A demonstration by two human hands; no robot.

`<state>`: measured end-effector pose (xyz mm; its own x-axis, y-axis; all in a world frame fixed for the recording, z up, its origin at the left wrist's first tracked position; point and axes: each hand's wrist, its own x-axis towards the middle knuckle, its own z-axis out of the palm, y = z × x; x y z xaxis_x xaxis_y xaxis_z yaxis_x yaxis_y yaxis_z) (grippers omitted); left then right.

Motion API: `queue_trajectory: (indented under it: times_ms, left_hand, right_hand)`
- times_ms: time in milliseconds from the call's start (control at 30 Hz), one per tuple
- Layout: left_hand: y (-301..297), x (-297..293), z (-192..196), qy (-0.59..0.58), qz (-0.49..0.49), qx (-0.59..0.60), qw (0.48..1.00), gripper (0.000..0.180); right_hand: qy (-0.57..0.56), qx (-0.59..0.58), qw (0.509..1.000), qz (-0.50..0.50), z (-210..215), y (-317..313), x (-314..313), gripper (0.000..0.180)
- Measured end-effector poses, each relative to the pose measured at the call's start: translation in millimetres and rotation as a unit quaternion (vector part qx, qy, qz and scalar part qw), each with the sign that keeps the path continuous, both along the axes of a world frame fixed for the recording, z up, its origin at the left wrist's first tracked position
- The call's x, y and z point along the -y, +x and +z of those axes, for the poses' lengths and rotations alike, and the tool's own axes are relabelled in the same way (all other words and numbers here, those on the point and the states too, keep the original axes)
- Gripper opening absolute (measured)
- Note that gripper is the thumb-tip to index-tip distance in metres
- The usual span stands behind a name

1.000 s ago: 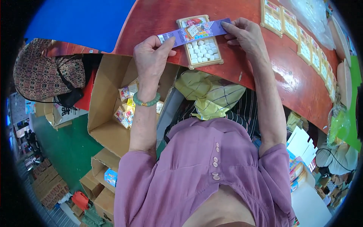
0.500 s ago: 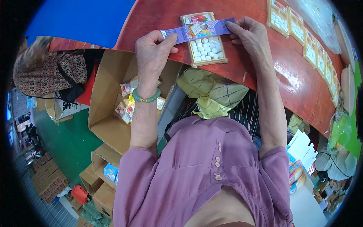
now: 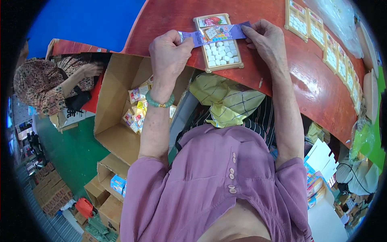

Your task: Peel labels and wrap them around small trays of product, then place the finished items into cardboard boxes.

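A purple printed paper band (image 3: 225,33) lies stretched across a small tan tray (image 3: 240,57) on the red table. The tray holds small white rounded pieces (image 3: 219,53) below the band and a fruit picture card (image 3: 211,21) above it. My left hand (image 3: 170,50) pinches the band's left end, its fingers curled closed. At the right end, my right hand (image 3: 268,42) grips the band between thumb and fingers. The tray's middle is hidden under the band.
Several similar filled trays (image 3: 298,24) line the red table's (image 3: 298,72) right edge, near clear plastic wrap (image 3: 334,18). Below left, an open carton (image 3: 115,109) holds small packaged sets (image 3: 138,93). A yellow checked cloth (image 3: 225,94) lies below the table edge. Another person (image 3: 44,88) is at far left.
My left hand has shifted slightly right with its end of the band, which now bends down nearer the tray's left side. The other person's arm at far left has come into view.
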<state>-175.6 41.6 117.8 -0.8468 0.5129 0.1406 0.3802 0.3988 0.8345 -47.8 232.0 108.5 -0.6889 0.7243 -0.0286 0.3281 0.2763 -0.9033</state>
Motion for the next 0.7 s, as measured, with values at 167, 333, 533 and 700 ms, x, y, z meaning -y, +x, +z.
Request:
queue_trajectory:
  times_ms: [167,333,533,700]
  left_hand:
    - [6,-6,4,-0.067,-0.004,-0.120,0.990,0.028]
    - [11,-11,12,-0.103,-0.006,-0.146,0.984,0.044]
    - [13,-16,17,-0.194,-0.019,-0.153,0.969,0.053]
    - [8,-17,20,-0.216,-0.046,-0.118,0.968,0.054]
  right_hand:
    - [0.112,0.002,0.994,-0.007,-10,0,-1,0.020]
    - [0.170,0.003,0.985,-0.027,-7,1,4,0.022]
    - [0.184,0.008,0.982,-0.029,-7,2,5,0.022]
    - [0.178,0.003,0.983,-0.038,-9,7,5,0.022]
